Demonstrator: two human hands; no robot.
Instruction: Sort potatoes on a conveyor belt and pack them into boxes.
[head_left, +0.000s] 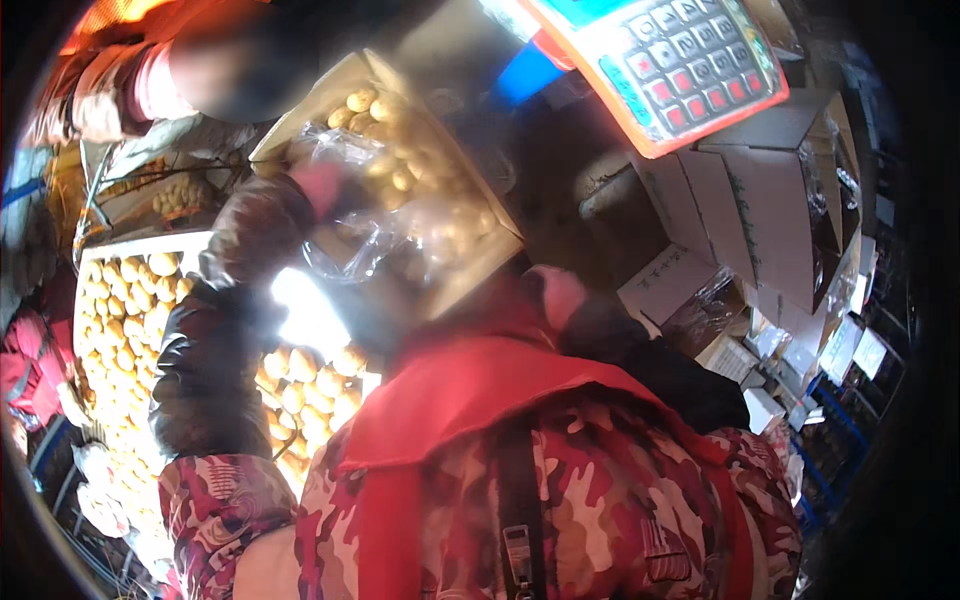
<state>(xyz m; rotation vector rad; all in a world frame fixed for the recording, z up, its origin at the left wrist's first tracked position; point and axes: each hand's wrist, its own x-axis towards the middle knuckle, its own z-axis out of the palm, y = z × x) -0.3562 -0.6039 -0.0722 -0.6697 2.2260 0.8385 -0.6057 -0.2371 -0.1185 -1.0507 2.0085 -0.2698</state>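
A cardboard box holds round yellow-brown produce, perhaps potatoes or fruit, partly under clear plastic film. My left hand, pinkish and blurred, is inside the box's near left part beside the film; whether its fingers grip anything is not clear. My right hand is low at the right of the box, next to my red apron. Its fingers are partly hidden and blurred, so its hold cannot be told.
A tray of similar produce lies at the left under bright light. Another person's sleeve reaches in at the upper left. An orange-rimmed keypad device is at the upper right. Cardboard boxes stand on the right.
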